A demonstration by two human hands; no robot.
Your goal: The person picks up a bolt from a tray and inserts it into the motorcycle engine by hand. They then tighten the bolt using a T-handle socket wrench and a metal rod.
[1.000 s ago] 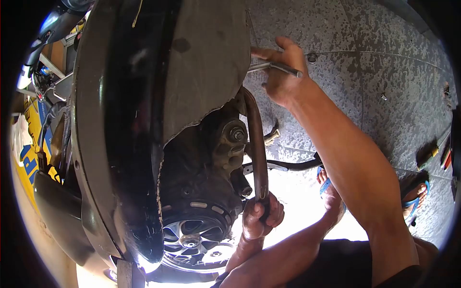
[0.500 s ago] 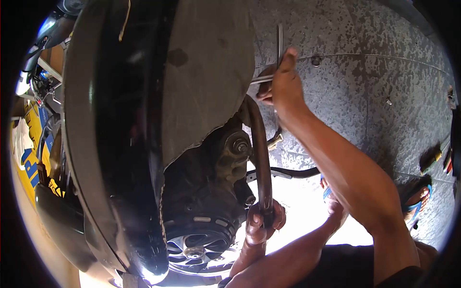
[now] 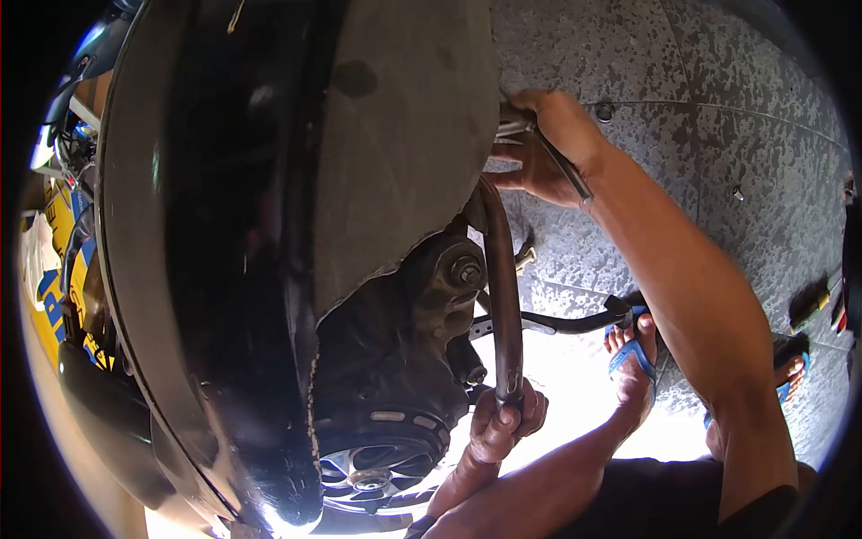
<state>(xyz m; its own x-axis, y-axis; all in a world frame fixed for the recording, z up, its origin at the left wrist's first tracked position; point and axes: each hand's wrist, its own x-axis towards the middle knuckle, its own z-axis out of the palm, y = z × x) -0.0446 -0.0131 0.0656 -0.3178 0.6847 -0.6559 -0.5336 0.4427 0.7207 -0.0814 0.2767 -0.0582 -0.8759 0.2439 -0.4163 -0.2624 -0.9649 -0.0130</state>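
Low in the view, my left hand (image 3: 503, 427) is closed around the lower end of a bent brown metal pipe (image 3: 507, 314), beside the underside of a motorbike. My right hand (image 3: 552, 148) is at the edge of the grey panel (image 3: 404, 135), holding a bar-handled metal wrench (image 3: 564, 166). The bar slants across the palm towards the wrist. Two fingers point left, and their tips reach the panel's edge. The wrench's working end is hidden by the panel.
A dark engine casing with a bolt (image 3: 466, 271) and a spoked wheel (image 3: 370, 483) sit below the panel. A black curved bar (image 3: 575, 322) lies near my sandalled foot (image 3: 633, 355). Tools (image 3: 811, 310) lie on the grey floor at right. A yellow and blue package (image 3: 54, 305) is at left.
My right hand has turned the wrench: its bar stood upright and now slants down to the right. The left hand keeps its hold on the pipe. The view has shifted slightly.
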